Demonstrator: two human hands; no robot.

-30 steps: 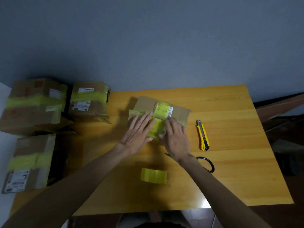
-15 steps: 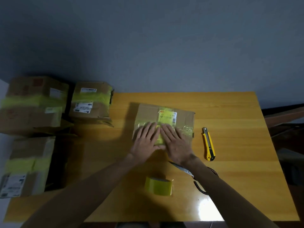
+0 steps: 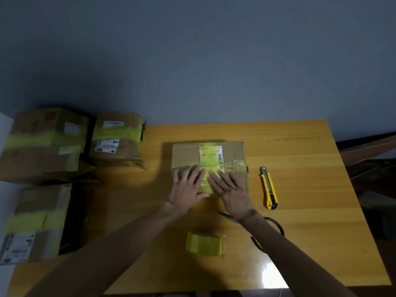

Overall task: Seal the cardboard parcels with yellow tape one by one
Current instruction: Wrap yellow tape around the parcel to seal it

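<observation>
Brown cardboard parcel (image 3: 184, 153), yellow tape strip (image 3: 206, 185), white barcoded label (image 3: 211, 151). Yellow-and-black knife (image 3: 269, 187). Translucent yellow tape roll (image 3: 203, 245). Honey-orange wood-grain tabletop (image 3: 300, 146).

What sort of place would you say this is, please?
Probably a home or small-office packing spot: a wooden table, taped boxes at its left, and a tape roll and box cutter near the parcel.

I see a yellow wooden table (image 3: 300, 146). In its middle lies a flat cardboard parcel (image 3: 186, 153), with a yellow knife (image 3: 269, 187) near its right side. Nearer to me are scissors (image 3: 228, 217) and a roll of yellow tape (image 3: 203, 244). Three taped boxes (image 3: 115, 138) stand at the left edge.
</observation>
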